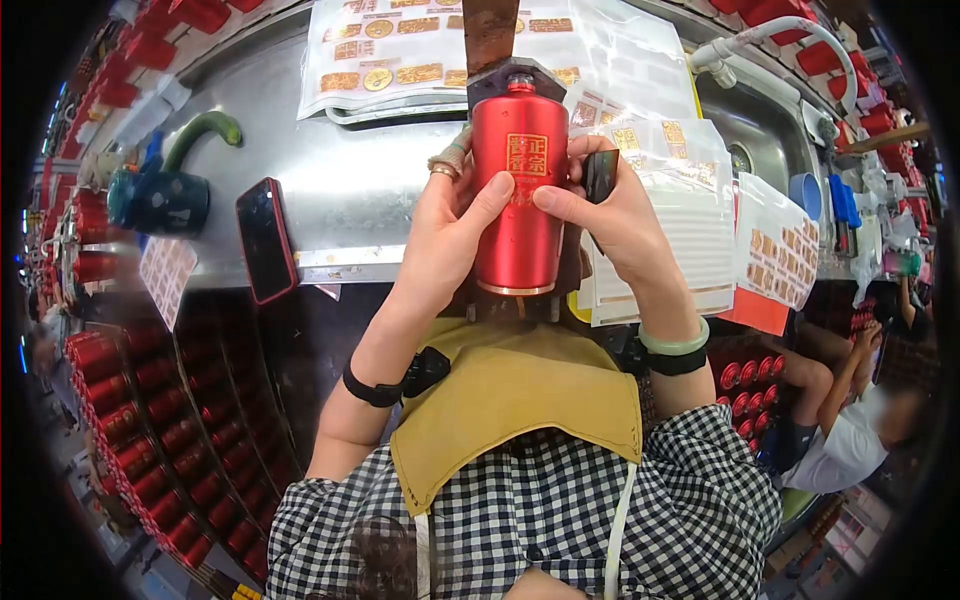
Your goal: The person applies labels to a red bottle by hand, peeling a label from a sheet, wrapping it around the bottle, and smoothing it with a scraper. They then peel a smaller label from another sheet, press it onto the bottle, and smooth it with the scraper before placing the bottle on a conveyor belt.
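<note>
A red ceramic bottle (520,195) with a gold square label (527,153) lies in a dark holder (500,80) at the edge of a steel bench. My left hand (450,225) grips the bottle's left side, thumb pressed on its front. From the right, my right hand (610,215) holds it with the thumb on the front below the label, and a small dark object (601,172) is tucked in the fingers.
Sheets of gold labels (400,50) lie on the steel bench (350,190). A red phone (265,240) and a teal pot (160,200) sit at left. Rows of red bottles (150,440) fill crates below left. Another person (850,420) sits at lower right.
</note>
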